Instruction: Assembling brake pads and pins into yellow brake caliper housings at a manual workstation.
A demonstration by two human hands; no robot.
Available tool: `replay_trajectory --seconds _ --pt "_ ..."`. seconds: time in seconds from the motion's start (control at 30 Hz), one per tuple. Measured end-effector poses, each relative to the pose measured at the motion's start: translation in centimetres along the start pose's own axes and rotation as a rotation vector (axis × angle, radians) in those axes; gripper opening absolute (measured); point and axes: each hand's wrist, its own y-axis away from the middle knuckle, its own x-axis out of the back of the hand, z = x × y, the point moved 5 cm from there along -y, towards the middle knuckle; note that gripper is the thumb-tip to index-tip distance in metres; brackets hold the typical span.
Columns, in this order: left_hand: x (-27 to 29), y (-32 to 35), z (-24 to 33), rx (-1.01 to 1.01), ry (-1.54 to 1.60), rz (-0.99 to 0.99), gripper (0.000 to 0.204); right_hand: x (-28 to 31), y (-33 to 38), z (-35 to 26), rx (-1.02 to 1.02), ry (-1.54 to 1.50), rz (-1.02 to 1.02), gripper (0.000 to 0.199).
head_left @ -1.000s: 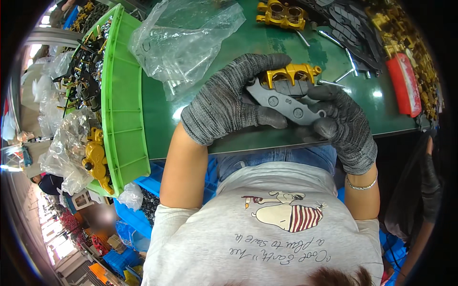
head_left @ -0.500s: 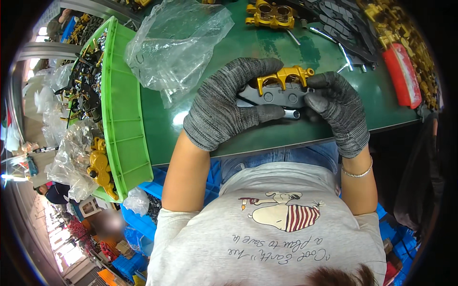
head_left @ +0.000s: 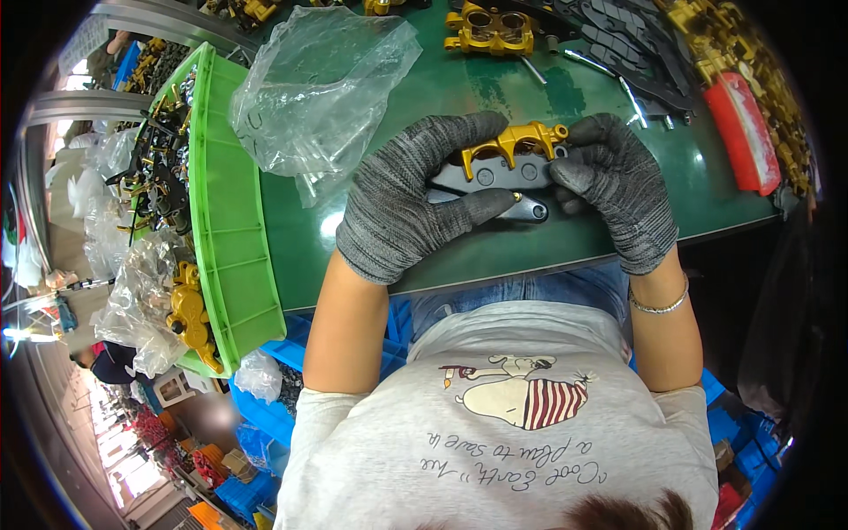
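Observation:
My left hand (head_left: 397, 194), in a grey knit glove, is closed around the left end of a gold brake caliper (head_left: 511, 143) held above the table's near edge. Against the caliper's near side lies a dark grey brake pad (head_left: 505, 171) with round marks. Below the pad a silver bracket (head_left: 530, 210) with a holed, rounded end sticks out past my left thumb. My right hand (head_left: 611, 181), gloved likewise, has its fingers bent and its thumb at the right end of caliper and pad. Whether a small part sits between those fingertips is hidden.
Another gold caliper (head_left: 491, 31) lies on the green table (head_left: 424, 256), near flat grey plates (head_left: 632, 44) and silver pins (head_left: 634, 102). A clear plastic bag (head_left: 318, 88) is at left, beside a green crate (head_left: 234, 212) of metal parts. A red-and-white packet (head_left: 744, 132) lies right.
The silver bracket has turned, so its flat holed end now shows where a tube-like end was. My right fingers have shifted slightly at the caliper's end. The whole view has moved a little.

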Motion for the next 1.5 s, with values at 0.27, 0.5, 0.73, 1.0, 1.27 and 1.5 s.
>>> replay_trajectory --seconds 0.27,0.5,0.73,1.0,1.27,1.5 --pt "0.3 -0.1 0.6 0.051 -0.14 0.005 0.052 -0.2 -1.2 -0.5 0.397 0.209 -0.09 0.056" --pt "-0.2 -1.7 4.0 -0.045 -0.601 -0.171 0.054 -0.5 -1.0 -1.2 0.59 0.509 -0.169 0.051" --pt "-2.2 -3.3 4.1 0.076 -0.87 -0.435 0.06 -0.9 -0.7 -0.6 0.625 0.492 -0.122 0.042" --pt "0.3 -1.4 2.9 0.094 -0.62 -0.213 0.056 5.7 -1.5 -5.6 1.019 1.539 0.183 0.032" --pt "1.0 1.3 0.5 0.018 0.173 0.171 0.05 3.3 -0.2 -5.6 0.904 0.965 0.072 0.014" --pt "-0.1 2.9 1.4 -0.004 0.517 0.292 0.05 -1.8 3.0 -3.8 0.682 0.481 -0.099 0.014"
